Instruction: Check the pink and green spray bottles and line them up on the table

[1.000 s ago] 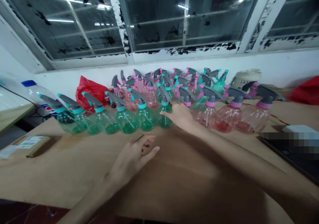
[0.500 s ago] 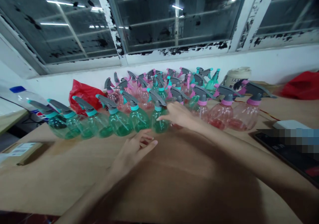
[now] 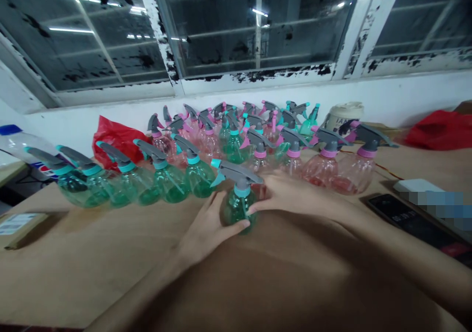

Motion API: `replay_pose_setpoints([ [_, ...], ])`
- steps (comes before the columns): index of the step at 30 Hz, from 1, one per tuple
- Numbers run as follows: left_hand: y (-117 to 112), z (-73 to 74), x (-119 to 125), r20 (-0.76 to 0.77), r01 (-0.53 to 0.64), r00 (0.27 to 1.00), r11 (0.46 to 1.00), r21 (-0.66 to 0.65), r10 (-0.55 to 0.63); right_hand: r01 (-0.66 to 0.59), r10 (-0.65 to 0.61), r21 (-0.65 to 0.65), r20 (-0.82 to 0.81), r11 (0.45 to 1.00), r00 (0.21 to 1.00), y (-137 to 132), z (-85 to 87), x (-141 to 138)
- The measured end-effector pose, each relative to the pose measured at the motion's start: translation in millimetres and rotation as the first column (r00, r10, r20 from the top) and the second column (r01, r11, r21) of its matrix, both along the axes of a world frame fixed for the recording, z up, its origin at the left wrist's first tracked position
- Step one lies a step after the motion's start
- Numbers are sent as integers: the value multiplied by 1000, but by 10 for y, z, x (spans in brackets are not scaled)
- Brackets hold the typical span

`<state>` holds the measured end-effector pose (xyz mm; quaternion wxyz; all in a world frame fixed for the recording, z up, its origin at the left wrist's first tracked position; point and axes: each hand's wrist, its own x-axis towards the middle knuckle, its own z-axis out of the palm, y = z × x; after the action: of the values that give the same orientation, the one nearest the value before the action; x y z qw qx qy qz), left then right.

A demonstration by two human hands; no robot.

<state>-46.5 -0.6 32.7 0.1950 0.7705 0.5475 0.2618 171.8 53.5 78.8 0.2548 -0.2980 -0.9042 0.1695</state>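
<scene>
Between my two hands is a green spray bottle (image 3: 241, 201) with a teal collar and a grey trigger head, its nozzle pointing left. My left hand (image 3: 212, 224) wraps its left side, thumb across the front. On the other side my right hand (image 3: 282, 192) grips the bottle, thumb on its front and fingers partly hidden behind. Left of it stands a row of green spray bottles (image 3: 171, 182). To the right is a row of pink spray bottles (image 3: 324, 167). More pink and green spray bottles (image 3: 233, 142) crowd behind.
A red plastic bag (image 3: 116, 142) and a large blue-capped bottle (image 3: 25, 145) are at the left, with a small cardboard box (image 3: 22, 226) nearer. At the right lie a phone (image 3: 413, 224), a white box (image 3: 416, 187) and a red cloth-like item (image 3: 442, 130). Windows rise behind the table.
The green spray bottle has come out of the row toward me. My right hand has moved down from its head to its body, and my left hand has closed on it.
</scene>
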Motion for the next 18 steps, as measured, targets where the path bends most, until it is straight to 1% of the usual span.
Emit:
replay_pose_setpoints([
  [2,-39,8,62,9,40,999,999,-34,-40,-38,38,-74,0,997,999,-78,51,94],
  [5,-98,9,156,31,76,997,995,-60,-74,-6,6,-181,1,983,1000,-116,74,229],
  [7,-127,-1,235,54,116,992,992,-59,-113,-21,4,-249,-68,968,998,-104,24,285],
  [9,-144,-16,330,69,154,986,987,-41,-151,-104,40,-316,-203,943,978,-92,-68,297],
  [11,-153,-29,434,72,184,981,982,-34,-181,-225,75,-359,-388,906,918,-100,-172,268],
  [13,-155,-37,524,71,216,975,975,-54,-212,-296,46,-372,-552,880,833,-132,-252,216],
  [15,-149,-44,581,69,239,970,970,-55,-235,-308,-12,-392,-634,867,774,-171,-294,165],
  [18,-113,-86,575,34,270,962,963,-15,-270,-280,-57,-393,-661,876,749,-204,-305,121],
])
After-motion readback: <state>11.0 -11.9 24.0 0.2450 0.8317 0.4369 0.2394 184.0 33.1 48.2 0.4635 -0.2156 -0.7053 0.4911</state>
